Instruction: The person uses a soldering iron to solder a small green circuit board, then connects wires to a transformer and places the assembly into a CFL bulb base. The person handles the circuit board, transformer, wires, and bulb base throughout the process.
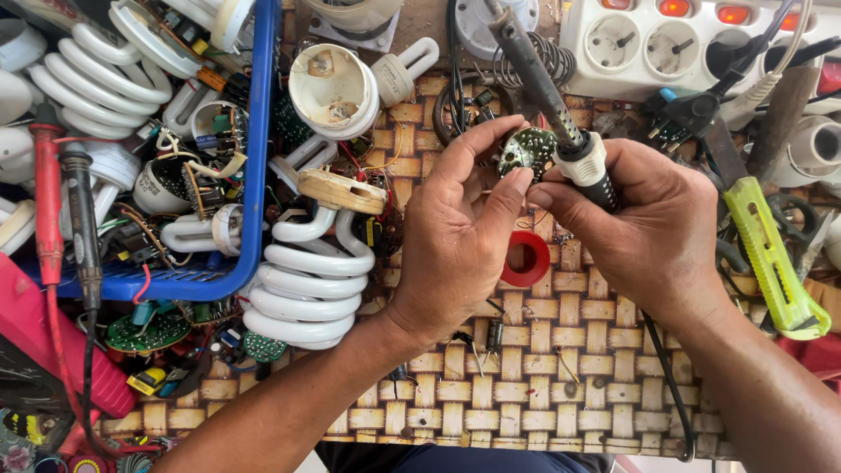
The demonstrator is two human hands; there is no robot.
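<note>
My left hand [460,232] pinches a small round green circuit board [526,151] between thumb and fingers above a woven mat [534,368]. In my right hand [644,232] is a soldering iron [547,105] with a white collar and black handle. Its dark barrel points up and away past the board's right edge, and its tip is out of view. The iron's black cord [666,377] runs down along my right forearm. A red tape roll [526,259] lies on the mat just below the two hands.
A blue basket [254,175] at left holds spiral lamp tubes and lamp bases; more tubes [307,280] lie beside it. Red and black meter probes [66,201] sit far left. A white power strip [674,35] is at the top right, a yellow-green utility knife [771,258] at right.
</note>
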